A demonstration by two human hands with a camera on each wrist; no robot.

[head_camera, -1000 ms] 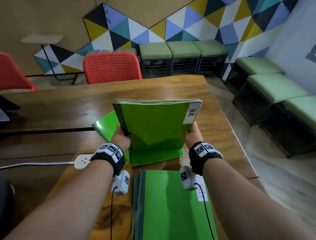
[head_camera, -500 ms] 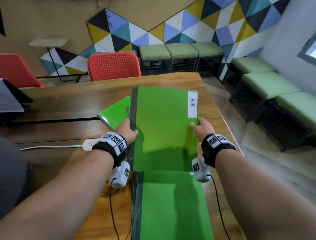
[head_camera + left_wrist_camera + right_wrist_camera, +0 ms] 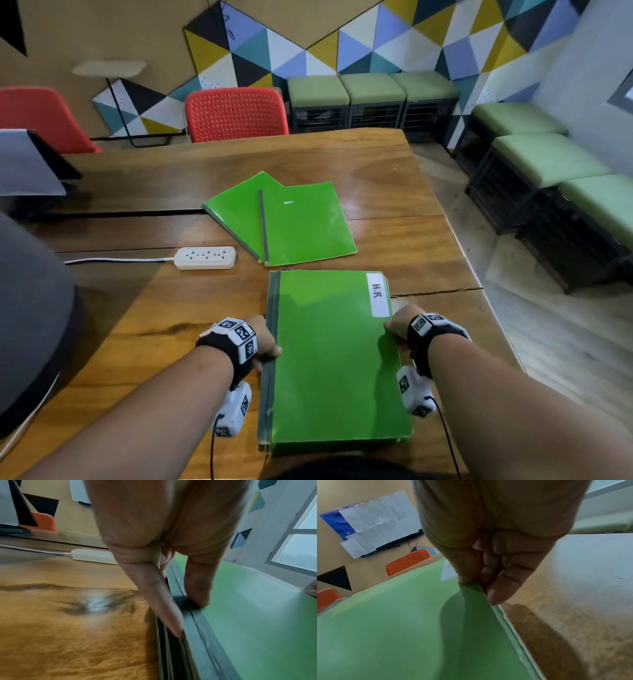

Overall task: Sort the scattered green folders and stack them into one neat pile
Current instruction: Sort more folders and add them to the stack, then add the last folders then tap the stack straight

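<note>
A pile of green folders point(image 3: 335, 370) lies flat at the near edge of the wooden table point(image 3: 394, 192), and its top folder carries a white "H.R" label point(image 3: 377, 294). My left hand point(image 3: 271, 346) pinches the pile's dark spine point(image 3: 190, 616), thumb on top point(image 3: 197, 597) and a finger along the side. At the opposite edge, my right hand point(image 3: 391, 328) pinches the top folder point(image 3: 419, 628), with the thumb above and curled fingers point(image 3: 498, 593) below. Two more green folders point(image 3: 305, 222) lie overlapped farther back, one point(image 3: 236, 209) partly beneath the other.
A white power strip point(image 3: 205, 257) with its cord lies left of the folders. Red chairs point(image 3: 236, 113) stand behind the table and green-cushioned stools point(image 3: 548, 161) line the right wall. A dark screen point(image 3: 37, 161) sits far left. The table's right edge point(image 3: 459, 236) drops to the floor.
Both hands lowered the upright bundle of folders toward me and laid it flat on the near pile. The two folders farther back are now uncovered.
</note>
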